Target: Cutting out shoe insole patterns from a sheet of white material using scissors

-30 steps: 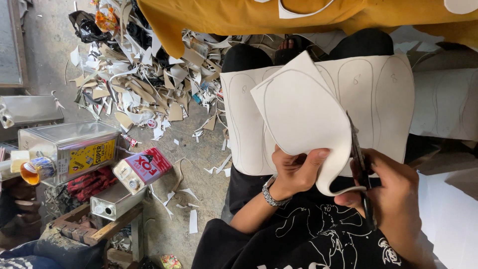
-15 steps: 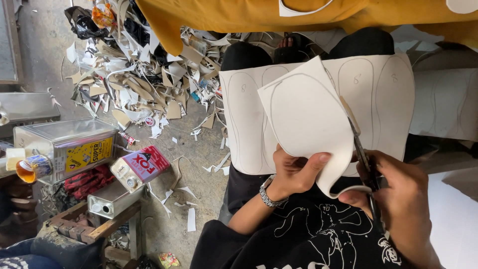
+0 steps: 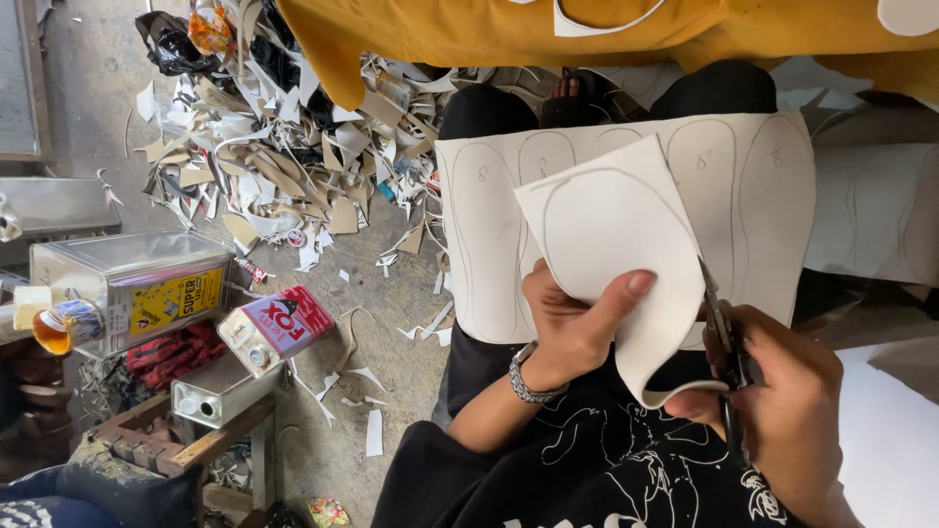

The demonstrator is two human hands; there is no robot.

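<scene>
Between both hands: a white, rounded sole-shaped piece of stiff sheet [image 3: 616, 254], pencil outline along its edge. Left hand [image 3: 572, 328] closed on its lower edge, thumb on the near face, fingers behind; metal chain bracelet [image 3: 528, 381] on that wrist. Right hand [image 3: 782, 411] wrapped shut around dark-handled scissors [image 3: 724, 337], blades pointing away from the body, touching the piece's right edge just beside the left thumb. How far apart the blades are: cannot tell.

Behind the held piece, across the lap: a larger white sheet with several pencilled sole outlines [image 3: 743, 196], resting on black-trousered knees [image 3: 479, 108]. Beyond it, a mustard-yellow cloth [image 3: 469, 34].

Left of the left hand, on the concrete floor [image 3: 391, 284]: pile of white and tan offcut scraps [image 3: 264, 166]. Nearer, well apart from the hand: rectangular silver tin can with yellow label [image 3: 132, 288], a smaller tin with red label [image 3: 274, 328] on its side, both by a rough wooden frame [image 3: 196, 440].
</scene>
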